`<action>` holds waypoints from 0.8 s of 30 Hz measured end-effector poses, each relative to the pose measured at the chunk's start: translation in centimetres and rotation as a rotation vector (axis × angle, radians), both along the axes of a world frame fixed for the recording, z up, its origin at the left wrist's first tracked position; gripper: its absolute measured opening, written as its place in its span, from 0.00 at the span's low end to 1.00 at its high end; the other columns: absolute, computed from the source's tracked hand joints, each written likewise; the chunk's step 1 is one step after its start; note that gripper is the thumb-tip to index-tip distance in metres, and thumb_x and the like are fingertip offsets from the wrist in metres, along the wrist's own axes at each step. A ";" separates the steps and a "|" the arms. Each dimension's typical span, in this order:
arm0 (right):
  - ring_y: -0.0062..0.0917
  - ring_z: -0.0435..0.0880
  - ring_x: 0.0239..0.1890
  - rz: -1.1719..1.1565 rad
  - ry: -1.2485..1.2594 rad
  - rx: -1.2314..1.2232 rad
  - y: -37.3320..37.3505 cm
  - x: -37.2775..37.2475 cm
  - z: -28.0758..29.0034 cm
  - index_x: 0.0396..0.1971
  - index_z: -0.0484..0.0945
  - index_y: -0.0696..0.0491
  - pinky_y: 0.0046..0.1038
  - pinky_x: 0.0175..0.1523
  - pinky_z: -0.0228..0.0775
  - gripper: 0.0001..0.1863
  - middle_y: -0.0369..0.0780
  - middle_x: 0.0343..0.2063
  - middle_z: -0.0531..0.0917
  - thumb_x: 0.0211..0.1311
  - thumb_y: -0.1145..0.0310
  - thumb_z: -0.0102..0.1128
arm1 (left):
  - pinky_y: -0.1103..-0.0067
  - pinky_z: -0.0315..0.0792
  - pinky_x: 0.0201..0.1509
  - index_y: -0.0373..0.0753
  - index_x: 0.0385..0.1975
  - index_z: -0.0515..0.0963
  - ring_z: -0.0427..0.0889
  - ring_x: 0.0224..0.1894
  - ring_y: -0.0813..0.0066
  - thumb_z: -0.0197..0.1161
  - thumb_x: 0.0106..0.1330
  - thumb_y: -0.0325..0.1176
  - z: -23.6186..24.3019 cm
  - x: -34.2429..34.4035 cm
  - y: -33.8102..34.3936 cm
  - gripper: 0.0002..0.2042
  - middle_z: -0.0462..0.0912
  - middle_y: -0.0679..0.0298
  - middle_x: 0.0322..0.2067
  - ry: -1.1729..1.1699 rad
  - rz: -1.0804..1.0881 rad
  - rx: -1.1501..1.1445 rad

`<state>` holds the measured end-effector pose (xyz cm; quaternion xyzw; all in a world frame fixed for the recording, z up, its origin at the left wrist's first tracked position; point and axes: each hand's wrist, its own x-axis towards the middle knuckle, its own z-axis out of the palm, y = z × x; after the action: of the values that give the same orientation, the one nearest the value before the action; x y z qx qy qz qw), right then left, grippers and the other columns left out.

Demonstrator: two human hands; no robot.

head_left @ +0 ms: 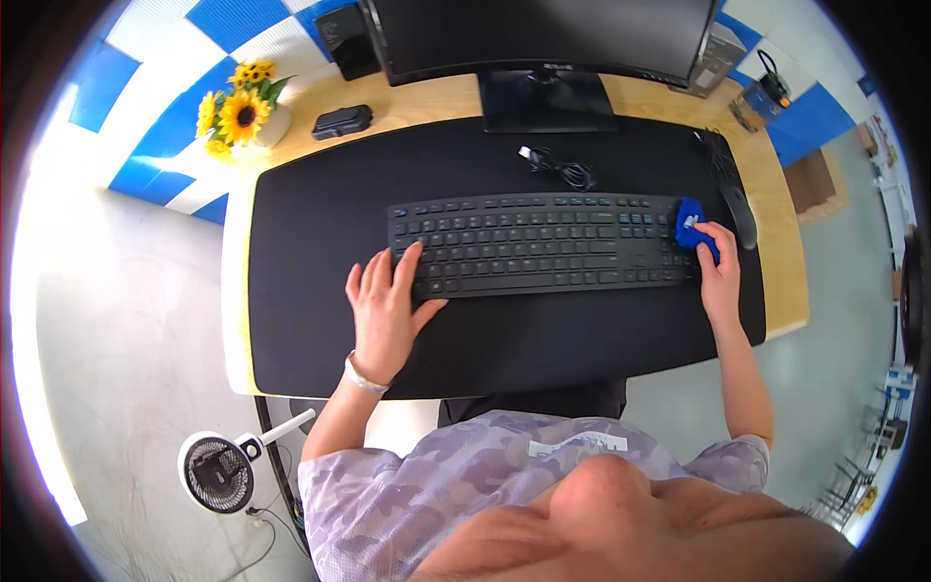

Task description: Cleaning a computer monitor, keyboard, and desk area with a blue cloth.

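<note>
A black keyboard (524,242) lies on a dark desk mat (320,252). My left hand (383,315) rests at its lower left corner with the fingers spread: the forefinger reaches over the left keys and the thumb lies along the near edge. My right hand (721,276) is closed on a bunched blue cloth (690,221), which covers part of the keys at the far right end. A little whitish patch shows on the cloth near my fingertips.
Right of the keyboard lies a black mouse (740,215). A coiled black cable (572,173) sits behind it, before the monitor stand (548,102). Sunflowers (242,116) and a small black case (341,122) stand at the back left, a bottle (761,100) back right. A white fan (217,472) is left of the desk.
</note>
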<state>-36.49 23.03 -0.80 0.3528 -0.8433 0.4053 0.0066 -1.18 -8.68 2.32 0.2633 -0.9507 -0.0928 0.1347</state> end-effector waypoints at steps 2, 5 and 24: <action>0.34 0.76 0.59 -0.010 0.030 0.002 0.0 -2.3 0.5 0.50 0.79 0.53 0.30 0.65 0.65 0.15 0.42 0.52 0.77 0.65 0.79 0.55 | 0.52 0.56 0.70 0.45 0.68 0.65 0.72 0.61 0.50 0.74 0.57 0.45 0.6 -1.4 0.6 0.38 0.75 0.45 0.54 -0.008 -0.032 -0.025; 0.32 0.75 0.60 0.002 -0.048 0.067 -0.3 -4.2 1.7 0.50 0.79 0.54 0.30 0.67 0.62 0.14 0.41 0.53 0.77 0.66 0.79 0.53 | 0.54 0.60 0.68 0.45 0.68 0.66 0.76 0.59 0.54 0.73 0.57 0.45 1.9 -2.3 0.2 0.38 0.78 0.50 0.53 -0.179 -0.074 -0.151; 0.41 0.65 0.70 0.618 -0.288 -0.423 -12.7 3.7 8.6 0.72 0.56 0.60 0.38 0.73 0.57 0.35 0.52 0.68 0.64 0.72 0.61 0.57 | 0.65 0.76 0.57 0.38 0.66 0.68 0.82 0.54 0.48 0.58 0.62 0.16 4.5 -22.1 -1.0 0.29 0.75 0.44 0.59 0.538 -0.584 0.050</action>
<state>-32.83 10.34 7.75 0.5202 -0.5877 0.5982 -0.1617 -23.33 -9.72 6.83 -0.0484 -0.9138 -0.2160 0.3405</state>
